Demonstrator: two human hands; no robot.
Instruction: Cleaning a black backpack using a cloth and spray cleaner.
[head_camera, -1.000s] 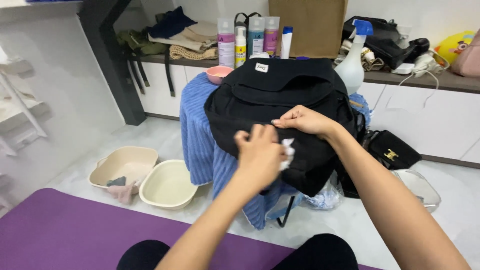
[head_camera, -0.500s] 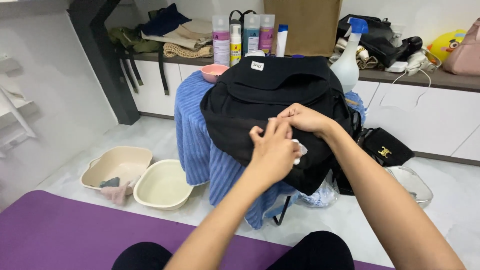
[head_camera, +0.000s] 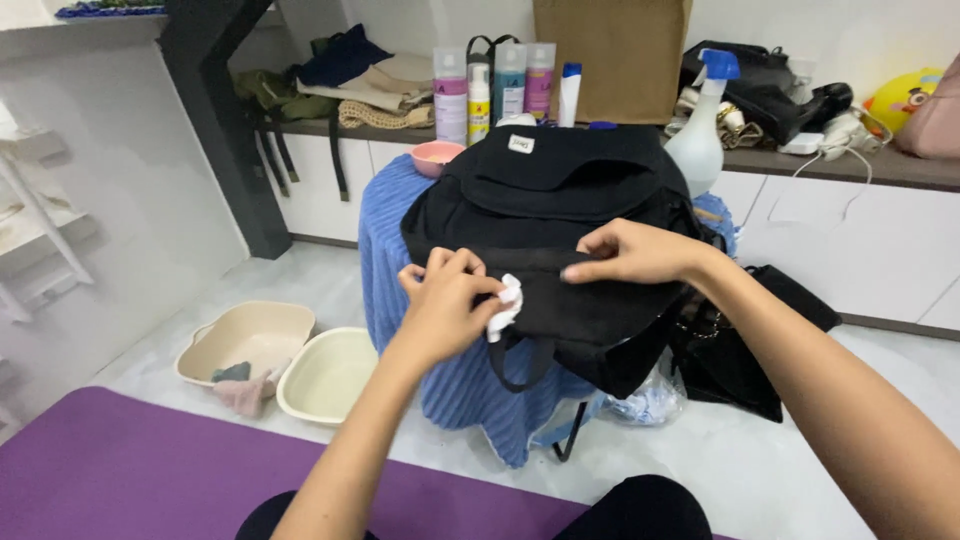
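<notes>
A person's left hand (head_camera: 445, 300) presses a small wad of white cloth (head_camera: 504, 306) against the front of a black backpack (head_camera: 560, 215), the fingers curled tight around the wad. The right hand (head_camera: 632, 252) lies flat on the bag just beyond the left fingers, its own fingers together and stretched along a fabric fold, pinching nothing that can be seen.

The backpack rests on a blue ribbed towel (head_camera: 400, 265) draped over a small folding desk, whose leg (head_camera: 572, 430) shows below. A loose black strap (head_camera: 520, 365) hangs in a loop just under the left fingers.

Behind the bag, past the fingertips, stand a pink bowl (head_camera: 437, 155), a row of cleaning bottles (head_camera: 497, 85) and a white spray bottle (head_camera: 700, 135). Two cream basins (head_camera: 290, 360) sit on the floor well to the left of the left hand; a black handbag (head_camera: 745, 350) lies below the right forearm.

The risk, by the look of it: the bag overhangs the desk's front edge, so a hard rub from the left hand, without the right hand's steady weight, could drag bag and towel off together. A push the other way could knock the pink bowl or the bottles behind.
</notes>
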